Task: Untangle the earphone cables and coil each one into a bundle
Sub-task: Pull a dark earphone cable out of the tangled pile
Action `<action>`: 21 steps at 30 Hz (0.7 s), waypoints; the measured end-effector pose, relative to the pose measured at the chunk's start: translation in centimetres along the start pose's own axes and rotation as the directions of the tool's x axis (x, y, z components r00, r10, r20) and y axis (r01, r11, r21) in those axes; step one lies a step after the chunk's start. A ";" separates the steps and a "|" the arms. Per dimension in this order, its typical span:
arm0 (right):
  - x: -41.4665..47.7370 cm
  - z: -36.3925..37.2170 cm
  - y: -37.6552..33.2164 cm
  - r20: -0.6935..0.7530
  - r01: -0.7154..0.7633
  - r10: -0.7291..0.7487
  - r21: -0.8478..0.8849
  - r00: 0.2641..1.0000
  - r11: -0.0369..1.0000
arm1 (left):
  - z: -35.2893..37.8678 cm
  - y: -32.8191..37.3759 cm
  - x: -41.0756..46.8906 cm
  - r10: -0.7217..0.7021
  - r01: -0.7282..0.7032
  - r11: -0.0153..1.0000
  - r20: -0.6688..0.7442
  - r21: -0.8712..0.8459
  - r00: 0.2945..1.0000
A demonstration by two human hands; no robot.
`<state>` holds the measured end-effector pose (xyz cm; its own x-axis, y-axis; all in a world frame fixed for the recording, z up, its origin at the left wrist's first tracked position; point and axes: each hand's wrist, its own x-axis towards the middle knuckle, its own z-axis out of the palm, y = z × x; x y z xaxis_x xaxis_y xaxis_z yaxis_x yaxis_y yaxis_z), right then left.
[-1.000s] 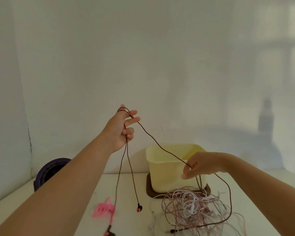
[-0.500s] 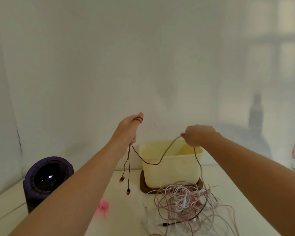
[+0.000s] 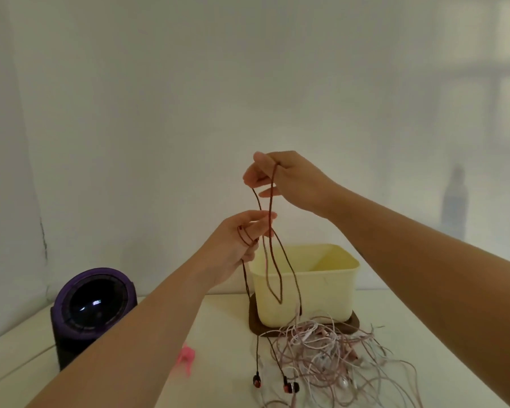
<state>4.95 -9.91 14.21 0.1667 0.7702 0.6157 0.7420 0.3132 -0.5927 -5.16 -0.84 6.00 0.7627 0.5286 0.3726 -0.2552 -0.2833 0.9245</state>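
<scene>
At the near edge of the white table [image 3: 218,325]: a pair of dark red earbuds [image 3: 289,387] at the free ends of the dark red earphone cable [image 3: 277,278], hung low, touching the top or just clear of it, cannot tell which. Left of them, a pink clip [image 3: 186,357], partly hidden by the left forearm [image 3: 130,334]. Just right, the tangle of pink and white cables [image 3: 330,348], heaped loose on the top, not yet sorted, probably the stock to draw from. Further back on the left, a purple speaker [image 3: 95,307], well apart from the work. Behind the tangle, a cream tub [image 3: 321,295] upright on a dark brown base [image 3: 355,322], open-topped, likely meant to take finished bundles. Above the tub's near wall, the left hand [image 3: 236,242]: several turns of the red cable wound round two fingers, thumb and fingertip closed on the strand beside them, so serving as the spool and keeping the turns from slipping. Higher and slightly farther, the right hand [image 3: 295,181]: thumb and forefinger pinched on the top of a long loop, other fingers loosely apart; held high, seemingly to let the slack hang straight and free of kinks before the next wrap. From that loop, one strand down to the tangle's edge, possibly caught there. Judged stage: this cable largely freed, coiling begun. Last, the pale wall [image 3: 248,83], with a bottle-shaped shadow [image 3: 454,198] at right.
</scene>
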 end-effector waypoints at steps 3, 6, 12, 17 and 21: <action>0.5 1.2 -0.1 -0.028 0.056 -0.056 -0.005 0.998 0.998 | -1.5 0.6 -0.5 0.029 -0.027 0.999 -0.071 0.024 0.997; 1.0 2.5 0.4 -0.008 0.103 -0.104 -0.090 0.995 0.991 | -3.8 0.5 -1.3 -0.009 0.011 1.000 -0.145 0.016 0.989; 2.1 6.3 1.4 -0.036 0.186 -0.207 -0.308 0.978 0.933 | -7.7 -0.6 -4.5 -0.157 0.138 0.984 -0.186 -0.111 0.970; 3.5 9.2 1.4 -0.016 0.290 -0.311 -0.314 0.950 0.904 | -9.1 -0.7 -5.6 -0.218 0.190 0.973 -0.249 -0.132 0.944; 3.8 10.6 2.1 0.059 0.254 -0.249 -0.354 0.967 0.900 | -9.7 -0.6 -6.1 -0.229 0.222 0.974 -0.241 -0.053 0.943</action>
<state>0.23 -0.46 9.83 -0.0621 0.6991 0.7123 0.9402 0.2805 -0.1934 -15.40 3.87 4.02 0.6345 0.7563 0.1597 -0.1106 -0.1157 0.9871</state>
